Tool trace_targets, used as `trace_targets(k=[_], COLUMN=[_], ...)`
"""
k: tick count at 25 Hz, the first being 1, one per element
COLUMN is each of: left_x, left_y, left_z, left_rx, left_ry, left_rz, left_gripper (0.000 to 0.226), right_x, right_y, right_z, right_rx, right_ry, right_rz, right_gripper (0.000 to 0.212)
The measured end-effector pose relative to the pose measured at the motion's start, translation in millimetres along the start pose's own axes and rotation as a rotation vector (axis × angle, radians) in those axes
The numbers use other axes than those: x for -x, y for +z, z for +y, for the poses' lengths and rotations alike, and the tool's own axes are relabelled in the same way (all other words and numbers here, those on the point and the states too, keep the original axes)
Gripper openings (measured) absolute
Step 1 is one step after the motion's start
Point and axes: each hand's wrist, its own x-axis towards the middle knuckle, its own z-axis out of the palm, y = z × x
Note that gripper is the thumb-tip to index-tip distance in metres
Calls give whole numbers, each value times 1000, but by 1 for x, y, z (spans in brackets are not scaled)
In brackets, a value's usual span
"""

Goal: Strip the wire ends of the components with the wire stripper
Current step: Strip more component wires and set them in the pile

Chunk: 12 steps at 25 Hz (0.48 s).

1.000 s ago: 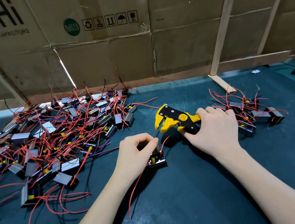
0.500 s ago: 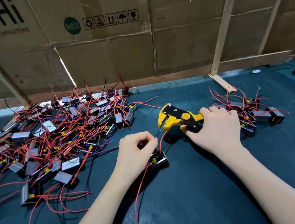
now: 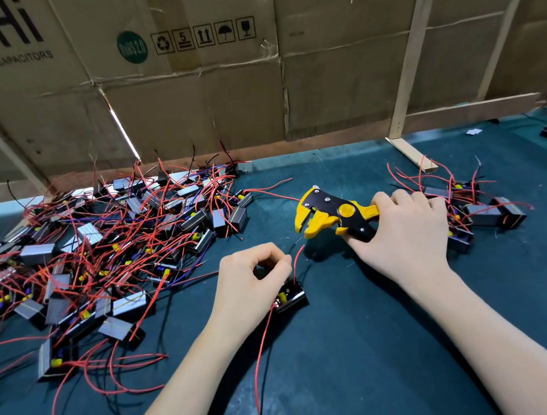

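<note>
On green mat (image 3: 369, 350): wire stripper (image 3: 333, 215) gripped by right hand (image 3: 403, 236), nose pointing left, lengthwise left-right; left hand (image 3: 250, 279) pinching component (image 3: 290, 296) wire; heap (image 3: 98, 249) leftward.

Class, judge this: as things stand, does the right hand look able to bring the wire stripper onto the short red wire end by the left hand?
Probably yes. The right hand holds the wire stripper, its jaws open toward the upright red wire end, with only bare mat between.

Wire stripper (image 3: 331, 214) in right hand (image 3: 403, 236)
</note>
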Motion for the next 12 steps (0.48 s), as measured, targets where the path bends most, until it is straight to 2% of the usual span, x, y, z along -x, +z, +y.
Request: trace_targets(k=[12], left_x=[0], left_y=[3], left_z=[0], left_rx=[-19], left_ry=[23], left_rz=[31], left_gripper=[30], right_x=[2], right_y=[0], right_z=[-3], right_rx=[-4], right_ry=[-32], right_rz=[44], right_gripper=[56])
